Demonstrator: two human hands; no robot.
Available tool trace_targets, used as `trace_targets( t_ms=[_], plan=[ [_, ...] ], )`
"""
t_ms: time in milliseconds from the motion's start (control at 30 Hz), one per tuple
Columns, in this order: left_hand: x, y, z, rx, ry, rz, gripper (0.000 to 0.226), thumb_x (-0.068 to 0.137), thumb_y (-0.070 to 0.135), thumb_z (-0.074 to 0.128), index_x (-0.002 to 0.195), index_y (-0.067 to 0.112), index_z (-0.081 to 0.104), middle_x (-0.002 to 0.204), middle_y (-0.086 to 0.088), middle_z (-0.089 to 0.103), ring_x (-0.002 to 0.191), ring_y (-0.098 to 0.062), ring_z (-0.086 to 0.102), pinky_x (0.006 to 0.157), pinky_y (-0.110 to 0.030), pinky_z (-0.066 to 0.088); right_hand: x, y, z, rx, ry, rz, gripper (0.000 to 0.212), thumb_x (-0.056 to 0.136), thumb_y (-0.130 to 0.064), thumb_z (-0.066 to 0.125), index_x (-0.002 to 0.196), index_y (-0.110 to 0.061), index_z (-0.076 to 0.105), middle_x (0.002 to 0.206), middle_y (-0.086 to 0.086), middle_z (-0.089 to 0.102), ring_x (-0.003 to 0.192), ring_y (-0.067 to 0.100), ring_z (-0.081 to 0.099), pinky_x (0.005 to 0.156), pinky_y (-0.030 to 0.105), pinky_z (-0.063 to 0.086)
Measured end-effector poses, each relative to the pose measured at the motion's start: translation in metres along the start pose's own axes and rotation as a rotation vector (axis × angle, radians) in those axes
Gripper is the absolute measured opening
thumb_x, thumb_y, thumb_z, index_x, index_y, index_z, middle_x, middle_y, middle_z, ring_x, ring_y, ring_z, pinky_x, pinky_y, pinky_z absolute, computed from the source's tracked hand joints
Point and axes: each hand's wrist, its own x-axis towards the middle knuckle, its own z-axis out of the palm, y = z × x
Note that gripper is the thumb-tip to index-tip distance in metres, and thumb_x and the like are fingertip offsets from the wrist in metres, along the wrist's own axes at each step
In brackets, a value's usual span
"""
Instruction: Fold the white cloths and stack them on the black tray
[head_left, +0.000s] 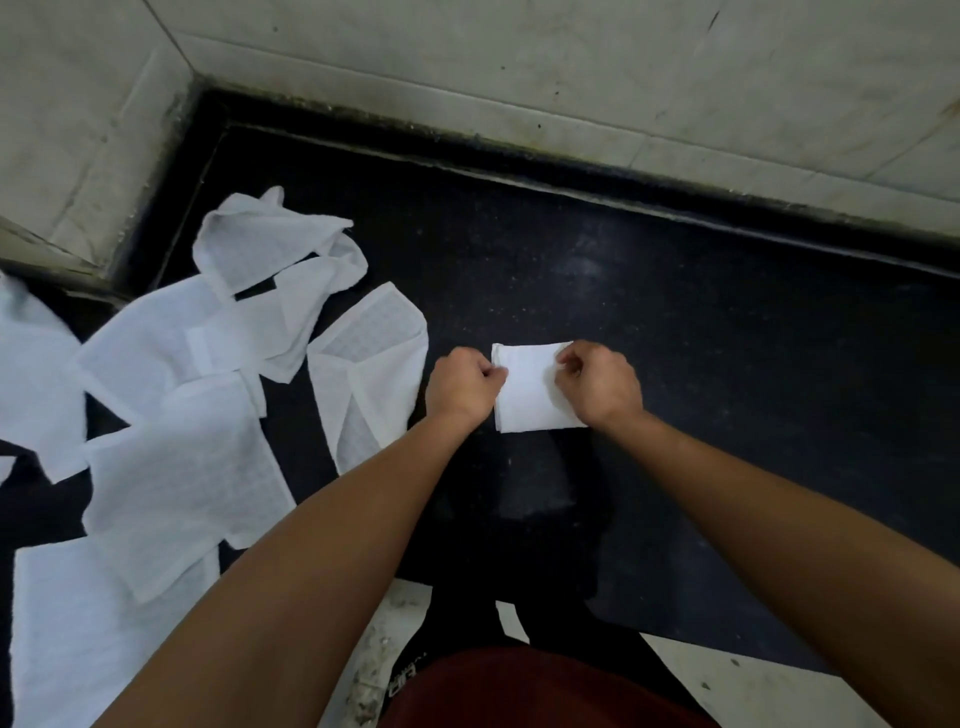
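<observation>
A small folded white cloth (530, 389) lies flat on the black surface (701, 364) in the middle of the view. My left hand (462, 387) pinches its left edge with curled fingers. My right hand (600, 384) pinches its right side near the top corner. Several unfolded white cloths (182, 415) lie spread and overlapping to the left, the nearest one (369, 369) just left of my left hand. I cannot make out a separate black tray apart from the dark surface.
Pale tiled walls (571, 67) close off the back and the left corner. The black surface stretches bare to the right. A light floor (753, 686) shows beyond its near edge, with my legs and dark red shorts (519, 691) below.
</observation>
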Motion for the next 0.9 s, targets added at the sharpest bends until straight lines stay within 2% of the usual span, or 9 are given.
trace_targets(
  t_ms=[100,267,333,433,567,667,767,833,900],
  plan=[
    [0.011,0.010,0.005,0.045,0.006,-0.104,0.024,0.084,0.038,0.068,0.085,0.014,0.069,0.079,0.000,0.066,0.078,-0.020,0.065,0.070,-0.032,0.051,-0.002,0.005,0.003,-0.015,-0.036,-0.014,0.022,0.085,-0.022,0.061,0.107,-0.022,0.066,0.107,0.003,0.066,0.095,0.024,0.063,0.083,0.036,0.053],
    [0.017,0.015,0.009,0.032,0.003,-0.138,0.016,0.081,0.028,0.073,0.093,0.017,0.071,0.095,-0.003,0.070,0.089,-0.022,0.066,0.076,-0.032,0.053,0.001,0.010,0.006,-0.025,-0.046,-0.036,0.022,0.086,-0.021,0.061,0.107,-0.020,0.066,0.110,0.005,0.063,0.096,0.025,0.063,0.084,0.035,0.052],
    [0.017,0.016,0.010,-0.015,0.030,-0.137,0.005,0.081,0.022,0.071,0.085,0.019,0.069,0.093,-0.002,0.070,0.088,-0.021,0.066,0.076,-0.031,0.053,0.001,0.011,0.005,-0.026,-0.053,-0.045,0.023,0.086,-0.022,0.061,0.108,-0.020,0.065,0.112,0.005,0.063,0.097,0.026,0.062,0.084,0.034,0.051],
    [0.015,0.015,0.013,-0.079,0.083,-0.070,0.011,0.083,0.019,0.067,0.074,0.020,0.062,0.083,0.000,0.068,0.080,-0.018,0.064,0.071,-0.030,0.052,0.001,0.015,0.001,-0.040,-0.038,-0.090,0.026,0.088,-0.022,0.061,0.113,-0.019,0.064,0.114,0.006,0.061,0.098,0.027,0.062,0.083,0.034,0.050],
    [0.017,0.010,0.015,-0.082,0.111,-0.053,0.016,0.087,0.020,0.064,0.071,0.017,0.060,0.071,0.002,0.063,0.073,-0.019,0.064,0.066,-0.029,0.049,0.006,0.014,-0.003,-0.016,-0.016,-0.183,0.032,0.091,-0.016,0.058,0.123,-0.015,0.061,0.114,0.006,0.059,0.094,0.024,0.062,0.085,0.036,0.051],
    [0.020,0.007,0.015,-0.003,0.108,-0.014,0.015,0.087,0.023,0.064,0.074,0.017,0.061,0.074,0.001,0.064,0.076,-0.020,0.063,0.069,-0.032,0.052,0.015,0.016,-0.003,-0.025,-0.070,-0.159,0.032,0.090,-0.013,0.056,0.122,-0.008,0.061,0.113,0.010,0.056,0.096,0.027,0.060,0.087,0.037,0.049],
    [0.019,0.008,0.013,0.174,0.122,0.090,0.010,0.089,0.021,0.062,0.082,0.015,0.059,0.085,-0.003,0.063,0.078,-0.019,0.060,0.069,-0.035,0.052,0.020,0.020,-0.007,-0.029,-0.081,-0.130,0.031,0.091,-0.012,0.054,0.119,-0.003,0.060,0.112,0.013,0.054,0.097,0.030,0.058,0.085,0.034,0.047],
    [0.017,0.009,0.012,0.346,0.153,0.281,0.003,0.089,0.011,0.057,0.089,0.009,0.059,0.096,-0.006,0.057,0.084,-0.022,0.056,0.066,-0.034,0.049,0.017,0.022,-0.011,-0.014,-0.057,-0.143,0.033,0.092,-0.013,0.054,0.124,-0.007,0.059,0.114,0.011,0.054,0.098,0.029,0.059,0.086,0.035,0.048],
    [0.014,0.009,0.012,0.524,0.126,0.544,0.015,0.088,0.006,0.053,0.099,0.004,0.064,0.109,-0.009,0.056,0.098,-0.026,0.053,0.072,-0.035,0.047,0.008,0.026,-0.013,-0.017,-0.028,-0.195,0.035,0.092,-0.014,0.055,0.127,-0.011,0.058,0.116,0.009,0.054,0.095,0.027,0.060,0.084,0.036,0.050]
  ],
)
